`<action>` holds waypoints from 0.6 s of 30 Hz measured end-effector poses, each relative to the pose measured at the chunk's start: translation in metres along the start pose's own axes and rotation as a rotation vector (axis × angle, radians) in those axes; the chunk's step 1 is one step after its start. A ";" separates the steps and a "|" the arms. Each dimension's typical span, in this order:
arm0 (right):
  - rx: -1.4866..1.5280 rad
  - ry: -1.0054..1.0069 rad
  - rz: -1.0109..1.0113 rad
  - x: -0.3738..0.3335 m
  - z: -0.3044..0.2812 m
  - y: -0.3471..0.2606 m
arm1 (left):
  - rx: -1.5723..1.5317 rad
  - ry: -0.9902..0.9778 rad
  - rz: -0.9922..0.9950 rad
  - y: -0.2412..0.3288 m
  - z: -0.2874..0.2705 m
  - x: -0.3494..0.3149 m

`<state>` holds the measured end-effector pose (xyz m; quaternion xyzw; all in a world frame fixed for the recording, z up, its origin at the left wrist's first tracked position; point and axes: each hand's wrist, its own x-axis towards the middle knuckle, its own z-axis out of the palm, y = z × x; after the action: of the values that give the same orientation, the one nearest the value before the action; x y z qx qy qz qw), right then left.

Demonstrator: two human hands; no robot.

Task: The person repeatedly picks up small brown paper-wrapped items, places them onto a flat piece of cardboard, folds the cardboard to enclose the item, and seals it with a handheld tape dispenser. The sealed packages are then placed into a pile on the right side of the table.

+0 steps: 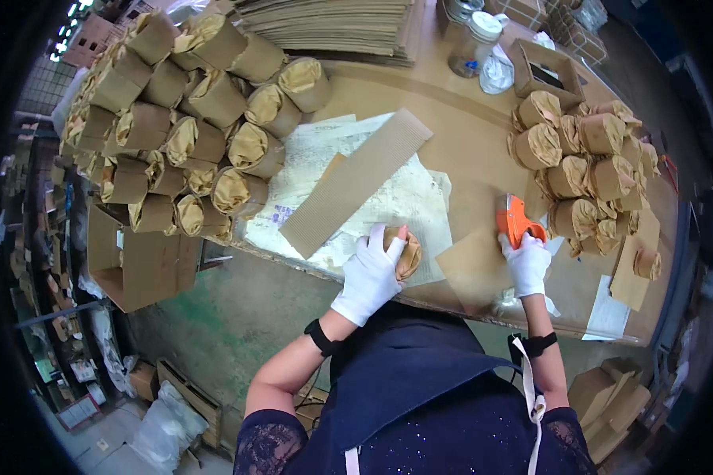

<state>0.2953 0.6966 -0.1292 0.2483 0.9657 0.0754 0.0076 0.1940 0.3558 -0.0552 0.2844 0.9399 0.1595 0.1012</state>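
My left hand (370, 275), in a white glove with a bare fingertip showing, is closed around a brown paper-wrapped bundle (409, 255) at the table's front edge. The palm hides part of it. To the right, my gloved right hand (527, 263) grips an orange label gun (517, 218) by its lower end, over the table. Beyond my left hand, a strip of corrugated cardboard (358, 184) lies slantwise across printed paper sheets (309, 158). A flat piece of brown paper (471, 260) lies between my hands.
Stacked cardboard-banded, paper-wrapped bundles (214, 99) fill the table's left side; a smaller group (590, 154) stands right. Cardboard sheets (333, 28), a white-lidded jar (475, 47) and a small box (543, 75) sit at the back. An open carton (162, 261) is left of the table.
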 end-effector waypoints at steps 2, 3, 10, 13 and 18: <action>0.119 0.156 -0.037 0.006 -0.011 0.003 | -0.164 0.056 -0.011 -0.024 -0.006 0.021; 0.179 0.229 -0.052 0.005 -0.013 0.007 | -0.233 -0.047 -0.140 -0.047 -0.015 0.031; 0.373 0.383 -0.042 -0.009 -0.031 0.018 | -0.163 0.367 -0.212 -0.131 -0.170 0.172; 0.476 0.390 -0.047 -0.006 -0.038 0.006 | 0.104 0.424 -0.288 -0.169 -0.188 0.250; 0.442 0.367 -0.061 0.022 -0.065 -0.008 | 0.497 0.600 -0.069 -0.180 -0.150 0.276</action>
<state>0.2688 0.6908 -0.0660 0.1971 0.9509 -0.0933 -0.2195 -0.1637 0.3343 -0.0075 0.2091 0.9468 -0.0004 -0.2447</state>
